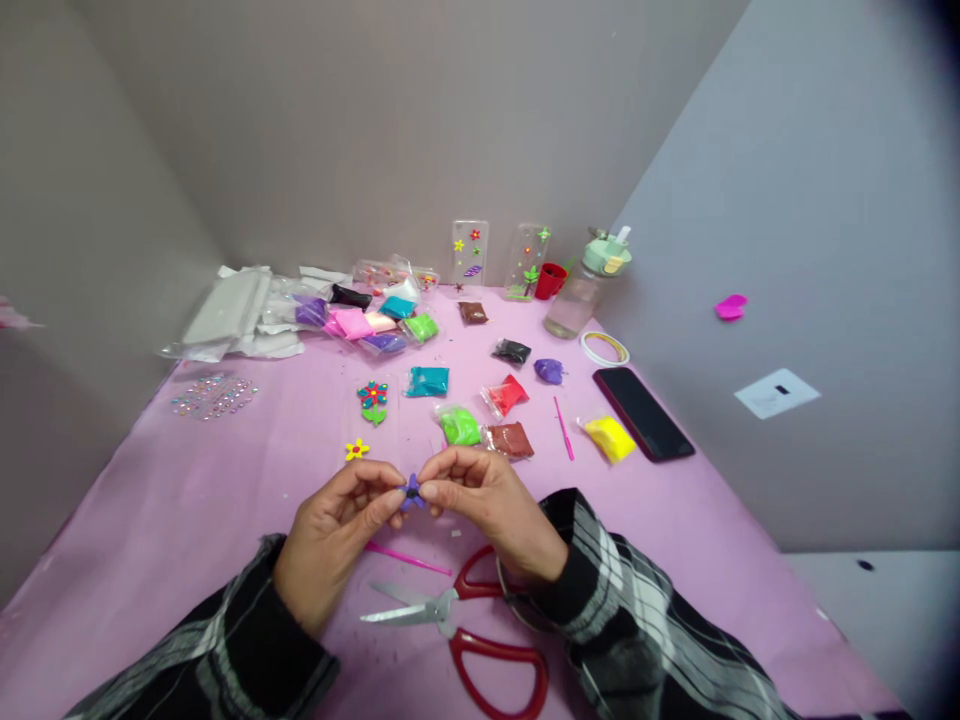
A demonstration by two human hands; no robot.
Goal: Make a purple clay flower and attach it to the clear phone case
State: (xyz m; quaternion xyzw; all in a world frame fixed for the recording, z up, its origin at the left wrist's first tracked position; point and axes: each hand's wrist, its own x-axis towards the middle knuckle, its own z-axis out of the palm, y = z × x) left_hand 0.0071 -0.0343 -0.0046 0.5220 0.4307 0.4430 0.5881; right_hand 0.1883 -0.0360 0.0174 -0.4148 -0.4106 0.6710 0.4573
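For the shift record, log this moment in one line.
left fingers: pinching purple flower | right fingers: pinching purple flower | nearer body: pink stick, open red-handled scissors | beyond: yellow flower, green packet

A dark phone [645,415] near a tape roll [585,347] (water bottle [574,302] close by).

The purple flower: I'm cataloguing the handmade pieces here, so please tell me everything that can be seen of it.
The purple flower is small, with narrow petals spreading around a dark centre; it looks like modelling clay. It is held over the pink tabletop, its dark centre facing the camera. The fingers of the left hand pinch one side, those of the right hand the other. They partly hide it, so the petals cannot be counted for sure.
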